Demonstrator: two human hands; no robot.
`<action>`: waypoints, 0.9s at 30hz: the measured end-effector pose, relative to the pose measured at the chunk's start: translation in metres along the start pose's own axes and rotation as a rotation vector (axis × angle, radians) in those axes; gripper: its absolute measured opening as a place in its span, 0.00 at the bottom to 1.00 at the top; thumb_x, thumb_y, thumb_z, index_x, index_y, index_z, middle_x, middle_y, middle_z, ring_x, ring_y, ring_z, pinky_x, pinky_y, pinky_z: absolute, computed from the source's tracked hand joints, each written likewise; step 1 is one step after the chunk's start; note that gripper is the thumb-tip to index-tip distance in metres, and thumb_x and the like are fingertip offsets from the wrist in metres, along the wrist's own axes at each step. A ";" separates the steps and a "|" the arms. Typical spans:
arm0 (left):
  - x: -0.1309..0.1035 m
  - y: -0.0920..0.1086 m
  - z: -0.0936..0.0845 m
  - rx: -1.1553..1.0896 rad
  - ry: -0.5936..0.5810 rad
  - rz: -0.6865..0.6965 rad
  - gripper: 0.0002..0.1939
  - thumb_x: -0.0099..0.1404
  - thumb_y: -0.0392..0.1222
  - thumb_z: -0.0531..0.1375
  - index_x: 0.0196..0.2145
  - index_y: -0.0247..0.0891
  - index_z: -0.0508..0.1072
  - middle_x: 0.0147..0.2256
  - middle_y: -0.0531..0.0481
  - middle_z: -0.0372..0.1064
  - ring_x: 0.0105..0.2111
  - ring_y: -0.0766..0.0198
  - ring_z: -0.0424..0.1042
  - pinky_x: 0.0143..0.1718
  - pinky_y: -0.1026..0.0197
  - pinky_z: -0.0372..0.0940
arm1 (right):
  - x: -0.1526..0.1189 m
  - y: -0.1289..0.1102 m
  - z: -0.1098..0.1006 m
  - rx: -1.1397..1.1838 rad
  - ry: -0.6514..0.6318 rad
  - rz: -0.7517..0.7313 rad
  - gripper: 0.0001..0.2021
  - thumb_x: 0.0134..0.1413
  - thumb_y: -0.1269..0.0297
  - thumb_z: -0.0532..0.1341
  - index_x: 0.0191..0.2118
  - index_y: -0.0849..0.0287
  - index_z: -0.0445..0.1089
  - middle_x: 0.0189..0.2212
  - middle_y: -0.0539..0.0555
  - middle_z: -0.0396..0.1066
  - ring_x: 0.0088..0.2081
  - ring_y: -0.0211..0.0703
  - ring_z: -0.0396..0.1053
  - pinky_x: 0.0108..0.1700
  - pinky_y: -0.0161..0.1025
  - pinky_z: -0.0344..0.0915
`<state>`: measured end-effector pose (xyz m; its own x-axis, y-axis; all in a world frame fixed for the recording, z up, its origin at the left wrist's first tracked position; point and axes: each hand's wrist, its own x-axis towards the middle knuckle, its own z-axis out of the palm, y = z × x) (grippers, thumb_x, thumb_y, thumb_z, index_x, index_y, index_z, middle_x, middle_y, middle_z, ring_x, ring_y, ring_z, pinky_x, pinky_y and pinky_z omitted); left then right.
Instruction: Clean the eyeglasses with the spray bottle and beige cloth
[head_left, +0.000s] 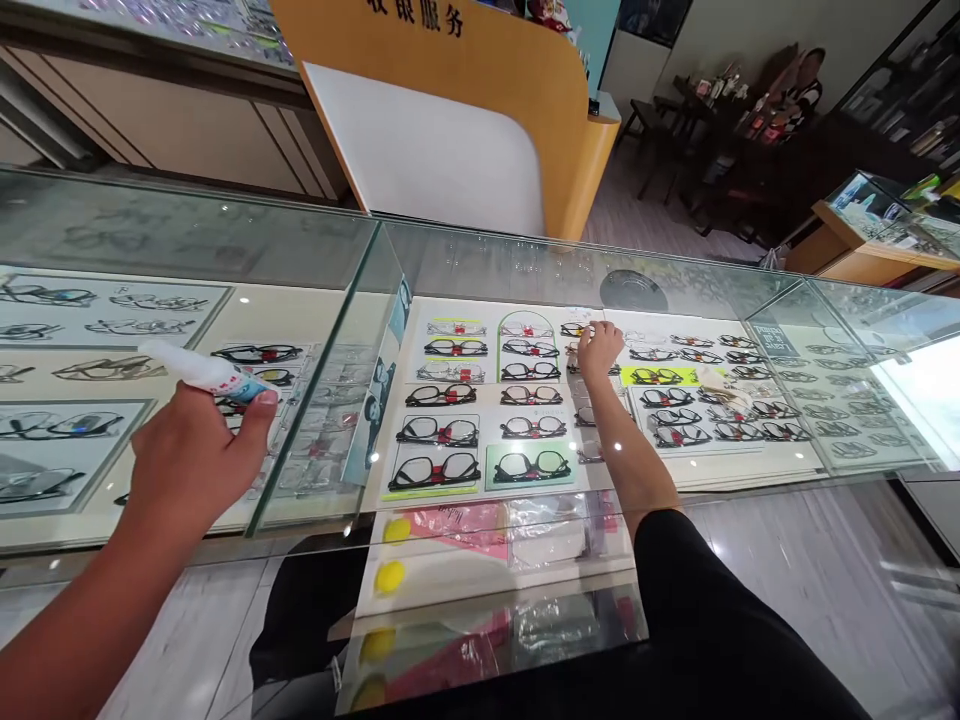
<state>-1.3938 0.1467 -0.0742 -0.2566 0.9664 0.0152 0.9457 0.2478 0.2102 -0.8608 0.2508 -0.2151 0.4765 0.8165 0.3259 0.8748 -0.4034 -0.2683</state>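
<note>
My left hand (199, 440) is closed around a small white bottle (206, 370) with a pale, translucent cap pointing left, above the glass display case. Inside the case, my right hand (600, 350) reaches to the back row, its fingers bent and closed at the side of a pair of eyeglasses (576, 328). Part of that frame is hidden behind the fingers. Rows of eyeglasses lie around it, several with red tags on the bridge, such as the dark pair (531, 465) on a pale green card. A bright yellow-green strip (660, 376) lies right of my forearm.
A glass divider (315, 380) stands between my hands. Below the case, an open drawer (420, 597) holds clear plastic packets and yellow round things. An orange and white counter (450, 140) stands behind. A seated person (806, 90) is at a far table.
</note>
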 end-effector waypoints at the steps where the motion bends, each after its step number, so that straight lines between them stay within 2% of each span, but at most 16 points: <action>1: 0.000 0.000 0.000 0.000 -0.005 -0.002 0.44 0.66 0.67 0.44 0.63 0.30 0.70 0.44 0.29 0.77 0.52 0.24 0.77 0.57 0.31 0.71 | 0.010 0.003 0.001 -0.004 -0.023 0.002 0.25 0.76 0.59 0.48 0.62 0.60 0.78 0.60 0.70 0.73 0.60 0.63 0.64 0.61 0.55 0.58; 4: 0.000 0.000 -0.001 -0.020 0.002 -0.010 0.45 0.67 0.70 0.41 0.64 0.36 0.71 0.44 0.32 0.76 0.53 0.25 0.76 0.58 0.31 0.71 | 0.034 0.013 0.008 -0.040 -0.105 -0.001 0.23 0.73 0.62 0.52 0.60 0.58 0.81 0.55 0.70 0.76 0.57 0.63 0.65 0.59 0.56 0.58; 9: -0.001 -0.001 -0.001 -0.053 -0.006 -0.090 0.45 0.66 0.74 0.43 0.67 0.46 0.71 0.42 0.37 0.73 0.54 0.24 0.75 0.58 0.31 0.71 | 0.061 0.023 0.023 -0.112 -0.240 -0.073 0.21 0.70 0.65 0.56 0.59 0.53 0.83 0.55 0.68 0.77 0.57 0.62 0.64 0.60 0.57 0.54; 14: -0.003 -0.004 -0.001 -0.071 -0.026 -0.126 0.44 0.66 0.74 0.48 0.71 0.52 0.68 0.37 0.40 0.71 0.49 0.24 0.75 0.51 0.32 0.73 | 0.076 0.027 0.039 -0.159 -0.314 -0.101 0.22 0.69 0.70 0.55 0.56 0.56 0.84 0.54 0.67 0.78 0.56 0.61 0.63 0.61 0.58 0.50; 18: -0.003 -0.003 -0.001 -0.083 -0.002 -0.126 0.43 0.66 0.72 0.50 0.72 0.54 0.67 0.39 0.40 0.71 0.52 0.24 0.74 0.54 0.30 0.72 | 0.079 0.028 0.047 -0.183 -0.340 -0.109 0.22 0.67 0.74 0.53 0.52 0.59 0.85 0.52 0.69 0.78 0.54 0.61 0.64 0.61 0.60 0.49; 22: -0.002 0.000 -0.002 -0.081 -0.015 -0.152 0.43 0.65 0.74 0.48 0.70 0.53 0.69 0.41 0.39 0.72 0.55 0.23 0.74 0.58 0.30 0.71 | 0.078 0.028 0.043 -0.188 -0.320 -0.115 0.22 0.66 0.75 0.53 0.51 0.60 0.85 0.50 0.70 0.79 0.53 0.61 0.65 0.60 0.60 0.50; 24: -0.002 0.002 -0.003 -0.065 -0.016 -0.136 0.43 0.66 0.74 0.47 0.70 0.53 0.69 0.43 0.39 0.72 0.56 0.24 0.74 0.61 0.31 0.70 | 0.077 0.026 0.036 -0.184 -0.296 -0.125 0.23 0.67 0.74 0.52 0.52 0.60 0.84 0.52 0.70 0.78 0.54 0.62 0.65 0.59 0.60 0.51; 27: -0.002 0.005 -0.004 -0.043 -0.027 -0.125 0.43 0.67 0.72 0.45 0.69 0.47 0.70 0.45 0.37 0.73 0.58 0.26 0.74 0.63 0.32 0.69 | 0.072 0.014 0.019 -0.175 -0.242 -0.157 0.23 0.71 0.72 0.50 0.55 0.60 0.82 0.54 0.69 0.77 0.55 0.62 0.63 0.58 0.59 0.51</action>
<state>-1.3897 0.1456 -0.0693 -0.3656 0.9299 -0.0400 0.8972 0.3635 0.2509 -0.8163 0.3117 -0.2127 0.3185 0.9403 0.1201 0.9476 -0.3126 -0.0656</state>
